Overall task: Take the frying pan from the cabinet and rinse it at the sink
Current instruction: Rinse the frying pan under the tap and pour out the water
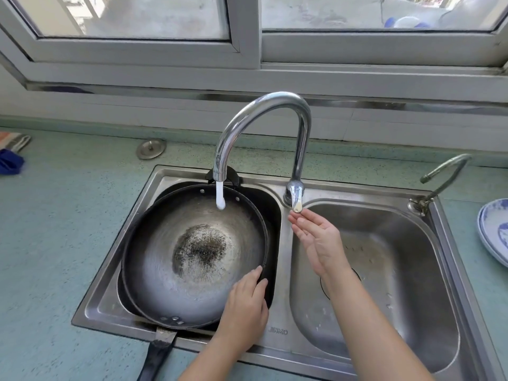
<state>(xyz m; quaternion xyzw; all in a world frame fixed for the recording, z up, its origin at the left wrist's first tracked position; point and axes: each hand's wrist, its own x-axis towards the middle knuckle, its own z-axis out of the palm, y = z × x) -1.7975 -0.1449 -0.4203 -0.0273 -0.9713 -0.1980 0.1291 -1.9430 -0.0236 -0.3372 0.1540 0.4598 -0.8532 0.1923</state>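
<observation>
My left hand grips the frying pan rim in the sink; my right hand, open, touches the faucet lever; water runs.

A metal drain lid lies on the green counter, blue-patterned plates sit right, perhaps a cloth left.
</observation>
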